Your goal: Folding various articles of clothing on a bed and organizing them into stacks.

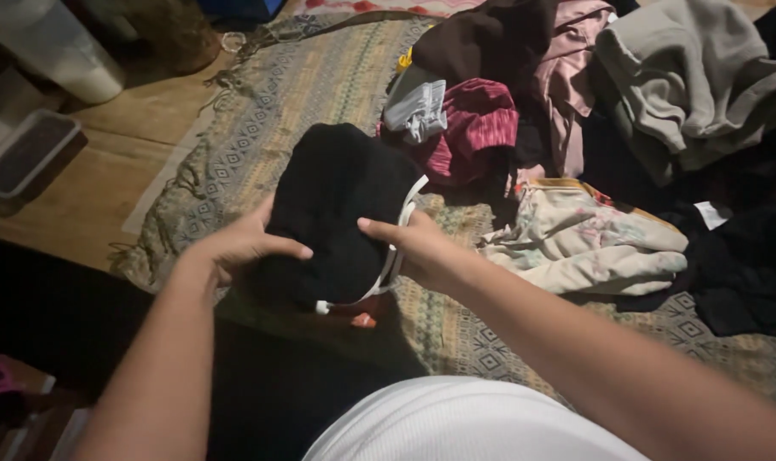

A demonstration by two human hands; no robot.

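Holding one black folded cloth (332,213) in the middle of the frame, both hands grip it: the left hand (234,248) on its left edge, the right hand (418,248) on its right edge by a white strap (396,256). Its long side runs up and down. One pile of clothes (627,128) lies upper right on the rug (260,111).
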